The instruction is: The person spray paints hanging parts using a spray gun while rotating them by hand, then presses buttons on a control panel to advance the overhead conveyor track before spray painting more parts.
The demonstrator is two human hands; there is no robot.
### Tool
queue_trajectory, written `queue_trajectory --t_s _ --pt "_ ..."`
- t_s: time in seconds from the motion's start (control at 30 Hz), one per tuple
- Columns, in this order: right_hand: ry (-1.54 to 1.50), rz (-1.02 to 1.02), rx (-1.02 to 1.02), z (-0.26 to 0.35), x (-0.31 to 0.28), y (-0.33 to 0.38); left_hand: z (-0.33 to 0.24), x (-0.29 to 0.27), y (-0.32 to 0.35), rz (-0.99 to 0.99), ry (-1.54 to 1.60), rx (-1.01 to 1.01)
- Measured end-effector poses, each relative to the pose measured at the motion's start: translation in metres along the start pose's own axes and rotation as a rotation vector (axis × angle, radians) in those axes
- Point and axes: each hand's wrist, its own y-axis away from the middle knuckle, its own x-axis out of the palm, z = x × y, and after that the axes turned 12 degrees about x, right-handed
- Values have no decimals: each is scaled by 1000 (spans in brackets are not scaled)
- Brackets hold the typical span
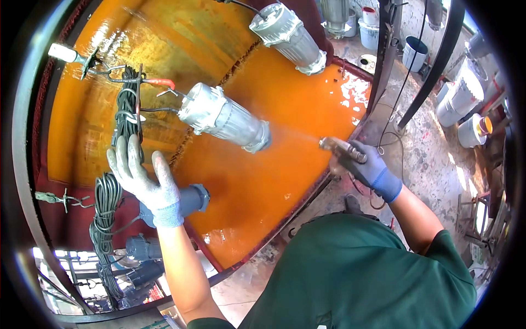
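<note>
Spray gun aimed at a hanging grey housing

The spray gun (341, 148) is gripped by the right hand (372, 167), nozzle pointing left at the ribbed housing (224, 117), whose long axis tilts down-right. The left hand (143, 176), fingers spread, is laid beside the cable bundle (127, 107), nearer.

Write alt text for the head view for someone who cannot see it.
A gloved right hand aims a spray gun at a silver ribbed pump body hanging before an orange-coated panel. The gloved left hand rests open against a bundled black cable. A second silver pump body hangs above, and paint buckets stand at right.
</note>
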Motion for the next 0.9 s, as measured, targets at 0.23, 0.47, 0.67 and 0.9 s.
queue_trajectory --t_s 0.23,0.47,0.67,0.9 --pt "146 203 -141 13 -9 -1 52 12 34 32 -111 -37" --pt "100 282 -94 10 -7 -10 32 22 29 86 8 -220" --pt "118 112 95 35 -1 -11 -23 30 -28 37 132 -5" --pt "138 279 -7 22 12 -12 -58 35 -97 -114 302 56"
